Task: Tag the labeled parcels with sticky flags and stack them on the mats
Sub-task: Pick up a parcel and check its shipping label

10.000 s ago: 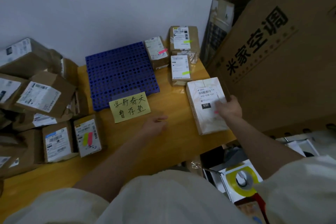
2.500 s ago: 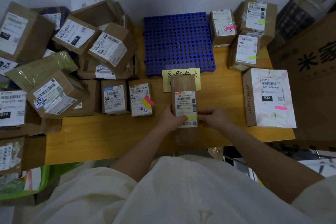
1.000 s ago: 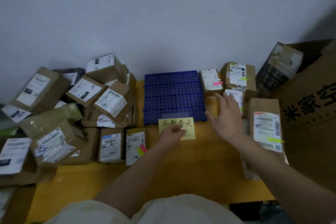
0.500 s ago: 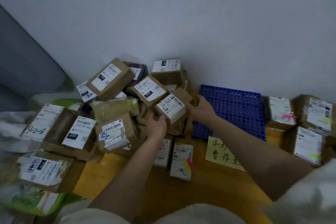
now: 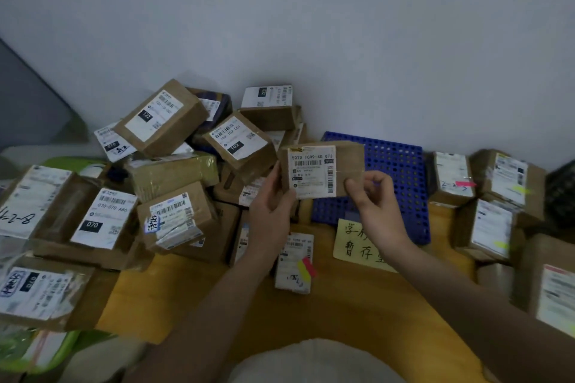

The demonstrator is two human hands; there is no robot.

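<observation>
Parcel pile (image 5: 161, 171) left of mat (image 5: 401, 177); tagged parcels (image 5: 485, 196) right (against wall).

held parcel (image 5: 323, 169): brown cardboard, white label with black barcodes and digits
mat (image 5: 401, 171): deep blue, regular grid of small round holes
note (image 5: 362, 246): pale yellow, black handwritten characters
table (image 5: 326, 314): warm yellow-orange, faint wood grain
flat parcel (image 5: 294, 261): brown, white label, one yellow flag and one pink-red flag side by side
parcel pile (image 5: 161, 121): brown cardboard, white labels, black number blocks
taped parcel (image 5: 174, 171): olive-brown under glossy clear tape
right-hand parcels (image 5: 490, 227): brown, white labels, yellow-green flags; one with a pink flag
wall (image 5: 311, 25): plain pale grey-blue
tray (image 5: 46, 351): bright green
garment (image 5: 311, 362): off-white
</observation>
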